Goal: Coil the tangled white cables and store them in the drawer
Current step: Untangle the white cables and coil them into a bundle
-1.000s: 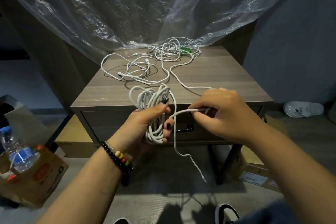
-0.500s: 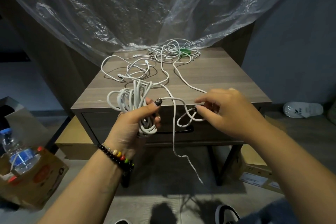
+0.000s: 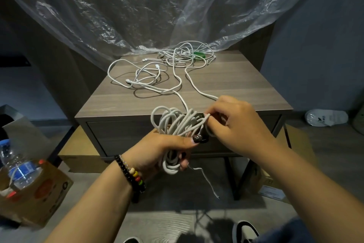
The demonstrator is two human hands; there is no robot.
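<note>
I saw the left hand [image 3: 163, 146] gripping a coiled bundle of white cable [image 3: 175, 124] at the table's [image 3: 246, 89] near edge, above the closed drawer [image 3: 122, 136]. The right hand [image 3: 234, 122] pinched a strand against it. More tangled cables [image 3: 177, 59] lay far back.

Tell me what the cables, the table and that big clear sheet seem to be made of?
Cables: white, matte, probably rubbery plastic sheathing; they bend into soft loops.
Table: grey-brown wood grain, flat and even, so likely laminate or veneer; its dark thin legs look like metal.
Sheet: thin clear plastic film, crinkled, glinting, see-through.
</note>
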